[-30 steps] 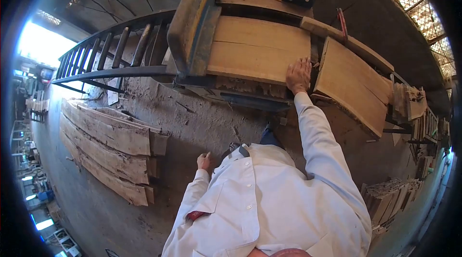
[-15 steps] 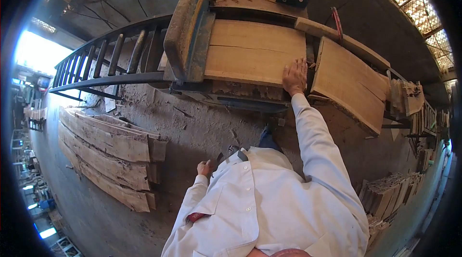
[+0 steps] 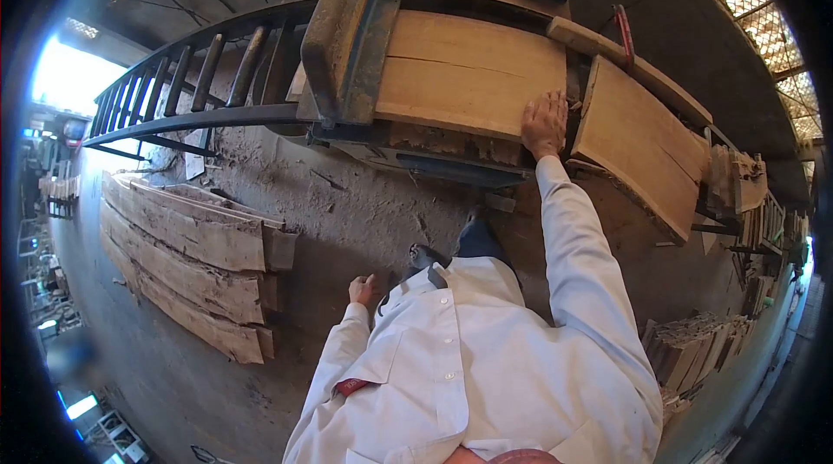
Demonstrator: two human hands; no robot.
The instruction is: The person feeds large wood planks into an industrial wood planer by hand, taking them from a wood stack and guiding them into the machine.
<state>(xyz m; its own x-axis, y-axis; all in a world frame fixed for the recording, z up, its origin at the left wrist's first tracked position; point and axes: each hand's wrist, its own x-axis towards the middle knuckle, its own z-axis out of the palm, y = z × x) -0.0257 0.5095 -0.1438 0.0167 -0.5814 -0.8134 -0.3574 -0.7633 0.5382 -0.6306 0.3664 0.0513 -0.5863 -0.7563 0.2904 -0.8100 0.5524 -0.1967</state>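
My right hand (image 3: 545, 123) lies with its fingers out flat on the near right end of a wide wooden board (image 3: 473, 73). A long crack runs along that board, and its left end meets the upright housing of a dusty blue woodworking machine (image 3: 334, 39). Just right of the hand, across a narrow gap, a second wide board (image 3: 638, 143) rests at an angle. Down by my side hangs my left hand (image 3: 364, 289), its fingers loosely bent and apart, with nothing visible in it.
A black roller stand (image 3: 208, 73) extends left from the machine. Stacked rough planks (image 3: 186, 264) lie on the floor at left. A wooden strip (image 3: 633, 69) with a red clamp-like piece (image 3: 623, 34) edges the bed. More wood (image 3: 694, 347) is piled at lower right.
The view has shifted slightly, so the machine and boards sit a little higher. My right hand stays flat at the board's end, and my left hand still hangs at my side.
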